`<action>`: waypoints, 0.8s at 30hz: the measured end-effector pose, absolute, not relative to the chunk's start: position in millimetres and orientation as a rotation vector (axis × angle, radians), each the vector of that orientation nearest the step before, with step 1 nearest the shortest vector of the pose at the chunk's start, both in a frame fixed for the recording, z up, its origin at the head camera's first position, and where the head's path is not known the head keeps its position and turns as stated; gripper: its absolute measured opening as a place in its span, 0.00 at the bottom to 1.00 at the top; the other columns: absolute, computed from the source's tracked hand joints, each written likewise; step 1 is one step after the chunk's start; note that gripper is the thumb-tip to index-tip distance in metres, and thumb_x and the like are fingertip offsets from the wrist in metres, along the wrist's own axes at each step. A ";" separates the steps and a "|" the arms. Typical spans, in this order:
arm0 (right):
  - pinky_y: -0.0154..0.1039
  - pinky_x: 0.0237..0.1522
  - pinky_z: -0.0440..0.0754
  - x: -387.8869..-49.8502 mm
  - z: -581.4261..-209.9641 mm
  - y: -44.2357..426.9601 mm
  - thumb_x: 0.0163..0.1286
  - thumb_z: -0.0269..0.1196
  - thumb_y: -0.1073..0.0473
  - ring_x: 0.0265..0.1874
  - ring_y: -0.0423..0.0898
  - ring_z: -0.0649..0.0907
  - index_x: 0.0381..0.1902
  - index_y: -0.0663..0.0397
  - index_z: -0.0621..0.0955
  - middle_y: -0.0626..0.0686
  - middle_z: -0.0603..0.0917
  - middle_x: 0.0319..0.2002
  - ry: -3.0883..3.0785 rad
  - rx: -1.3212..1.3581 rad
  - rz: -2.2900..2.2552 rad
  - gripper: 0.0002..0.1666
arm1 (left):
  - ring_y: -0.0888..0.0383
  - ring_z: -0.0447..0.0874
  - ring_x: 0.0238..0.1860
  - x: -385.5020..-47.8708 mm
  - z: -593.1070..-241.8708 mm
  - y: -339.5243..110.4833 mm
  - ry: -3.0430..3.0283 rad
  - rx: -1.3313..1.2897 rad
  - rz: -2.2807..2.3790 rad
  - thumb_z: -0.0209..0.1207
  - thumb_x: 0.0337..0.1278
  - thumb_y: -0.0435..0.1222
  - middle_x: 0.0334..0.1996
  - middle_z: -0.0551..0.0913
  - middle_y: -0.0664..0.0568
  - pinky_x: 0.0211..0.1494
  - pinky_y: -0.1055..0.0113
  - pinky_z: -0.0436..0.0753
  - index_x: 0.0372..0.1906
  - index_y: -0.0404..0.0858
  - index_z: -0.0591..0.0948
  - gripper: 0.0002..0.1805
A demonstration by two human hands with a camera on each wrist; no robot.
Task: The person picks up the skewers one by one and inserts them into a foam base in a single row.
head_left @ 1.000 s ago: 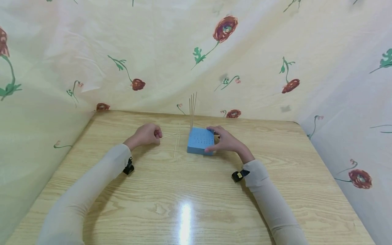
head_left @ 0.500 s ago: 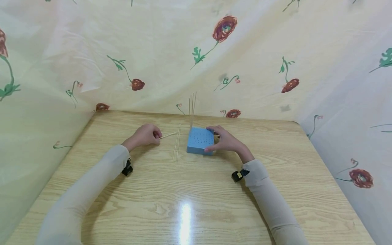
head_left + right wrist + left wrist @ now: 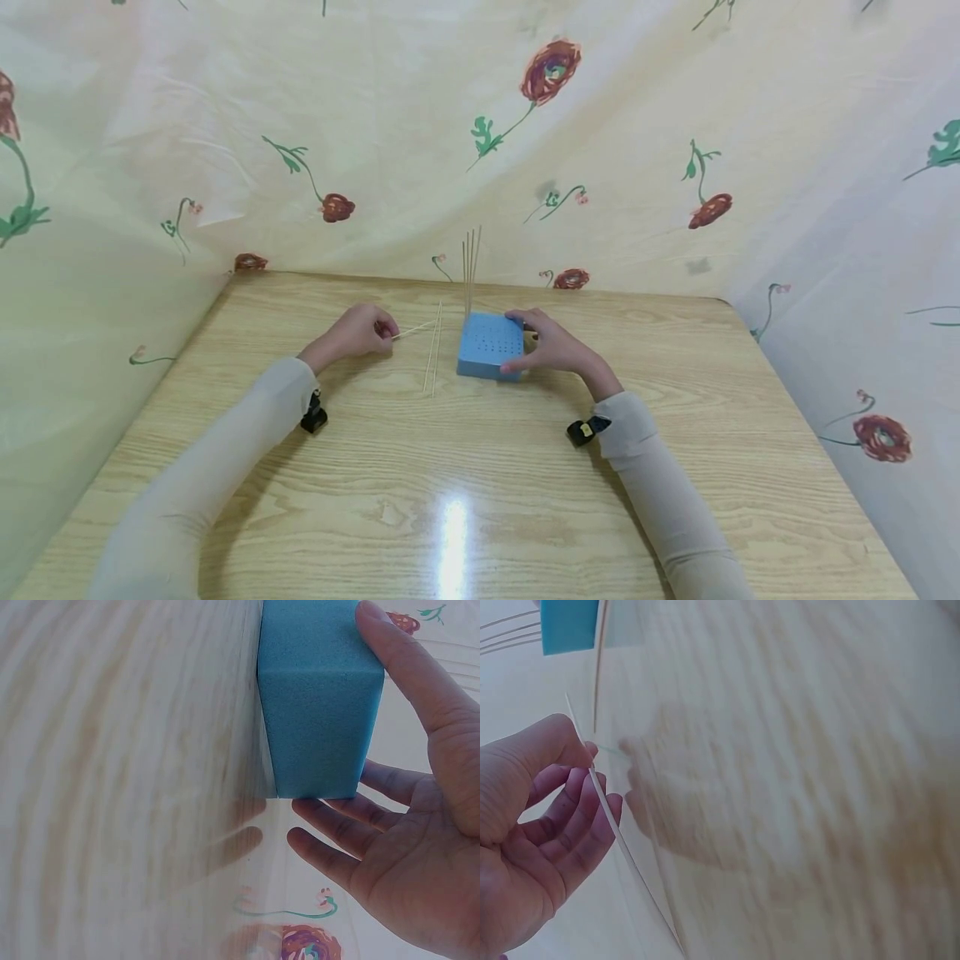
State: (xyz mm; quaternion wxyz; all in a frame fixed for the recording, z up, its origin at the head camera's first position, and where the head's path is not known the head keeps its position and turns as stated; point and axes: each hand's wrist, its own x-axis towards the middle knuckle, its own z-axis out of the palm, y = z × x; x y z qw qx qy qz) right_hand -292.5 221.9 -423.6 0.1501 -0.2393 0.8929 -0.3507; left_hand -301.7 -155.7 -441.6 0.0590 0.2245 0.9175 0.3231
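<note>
My left hand (image 3: 363, 329) pinches a thin wooden skewer (image 3: 634, 862) between thumb and index finger, its other fingers loosely curled. In the head view, that skewer points right, its tip near two more skewers (image 3: 433, 354) lying on the table. To their right sits a blue foam block (image 3: 491, 343) with rows of small holes in its top. Several skewers (image 3: 469, 267) stand upright in the block's far left corner. My right hand (image 3: 551, 340) grips the block's right side, thumb on the near face and fingers at the far side, as the right wrist view also shows.
The wood-grain table (image 3: 525, 492) carries a bright light reflection near its front. A flowered cloth (image 3: 390, 150) hangs behind the table and along both sides. Each wrist wears a small black camera (image 3: 587, 430).
The skewer in my left hand has tilted slightly, its right tip a little farther from me. The left hand has barely shifted. My right hand and the block stay in place.
</note>
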 end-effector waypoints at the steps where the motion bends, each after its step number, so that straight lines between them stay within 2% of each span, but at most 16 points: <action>1: 0.64 0.72 0.68 -292.3 -423.5 221.9 0.54 0.80 0.47 0.72 0.65 0.67 0.79 0.53 0.62 0.63 0.65 0.72 2.565 -0.687 -1.008 0.60 | 0.57 0.83 0.33 -301.7 -441.9 -156.0 2.779 0.674 0.988 0.63 0.53 0.25 0.32 0.88 0.47 0.40 0.64 0.82 0.36 0.34 0.89 0.07; 7: 0.64 0.73 0.67 -290.8 -422.1 221.4 0.55 0.80 0.48 0.73 0.65 0.67 0.79 0.54 0.61 0.63 0.65 0.71 2.560 -0.687 -1.014 0.60 | 0.55 0.84 0.37 -300.7 -439.7 -157.1 2.764 0.604 1.098 0.63 0.61 0.28 0.36 0.88 0.45 0.43 0.63 0.84 0.40 0.33 0.87 0.05; 11: 0.64 0.73 0.68 -290.2 -421.4 221.0 0.55 0.80 0.49 0.73 0.65 0.67 0.79 0.54 0.62 0.63 0.65 0.71 2.561 -0.688 -1.011 0.60 | 0.53 0.84 0.39 -298.5 -434.9 -156.8 2.746 0.571 1.196 0.62 0.63 0.27 0.38 0.87 0.43 0.45 0.64 0.83 0.43 0.31 0.86 0.07; 24: 0.64 0.73 0.67 -291.0 -422.2 221.4 0.55 0.80 0.49 0.73 0.65 0.67 0.79 0.55 0.62 0.63 0.66 0.71 2.554 -0.690 -1.024 0.59 | 0.51 0.85 0.40 -290.5 -414.7 -150.6 2.741 0.555 1.436 0.62 0.66 0.29 0.40 0.88 0.36 0.39 0.77 0.81 0.46 0.25 0.85 0.10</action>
